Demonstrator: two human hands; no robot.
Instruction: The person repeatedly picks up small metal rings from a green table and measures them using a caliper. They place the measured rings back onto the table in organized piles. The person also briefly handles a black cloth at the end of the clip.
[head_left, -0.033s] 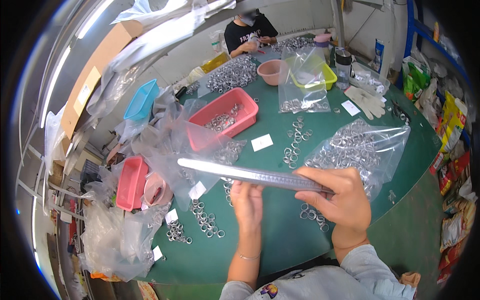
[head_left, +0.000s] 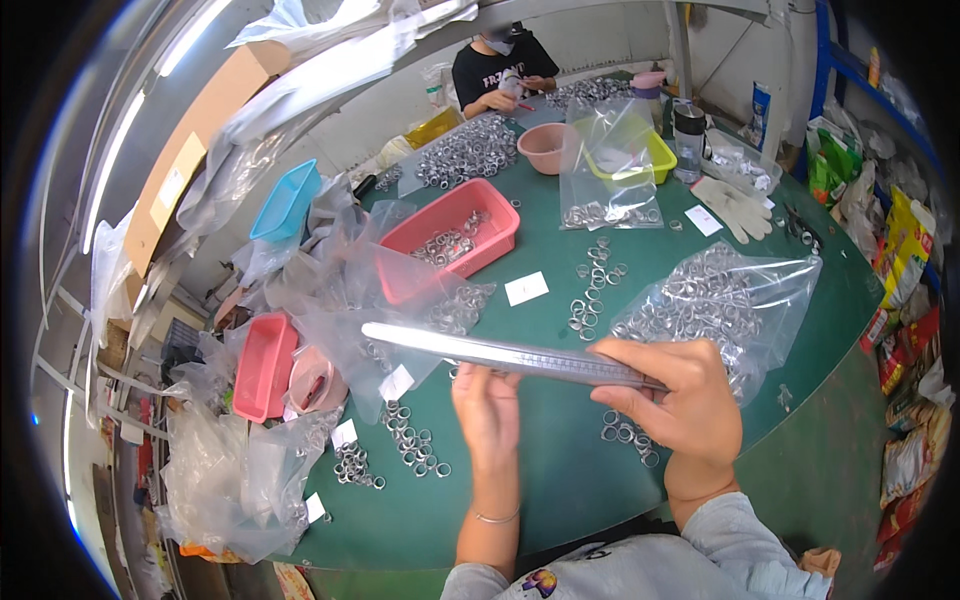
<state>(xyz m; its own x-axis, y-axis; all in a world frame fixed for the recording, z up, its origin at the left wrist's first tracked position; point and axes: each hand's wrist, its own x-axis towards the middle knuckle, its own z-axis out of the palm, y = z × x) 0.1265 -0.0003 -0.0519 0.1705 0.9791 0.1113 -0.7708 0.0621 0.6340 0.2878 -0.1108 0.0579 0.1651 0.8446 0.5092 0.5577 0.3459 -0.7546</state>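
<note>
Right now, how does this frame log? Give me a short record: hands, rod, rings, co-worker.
Right-hand grip: closed around one end of a metal rod
Left-hand grip: raised by the rod's middle; contact unclear
Rod: held above the green table, free end toward the left
Rings: loose clusters on the table, more in a clear bag and a pink tray
Co-worker: across the table, black top

Rod [head_left: 505,356] silver, fine dark markings along right part. Rings [head_left: 465,153] silver. Tabletop [head_left: 575,480] green. Tubs [head_left: 495,250] pinkish red; basket [head_left: 284,203] light blue; basin [head_left: 661,152] lime green; bowl [head_left: 542,158] dusty pink. Glove [head_left: 738,208] off-white. Cards [head_left: 526,288] white. Co-worker's shirt [head_left: 478,78] black, pale lettering.
</note>
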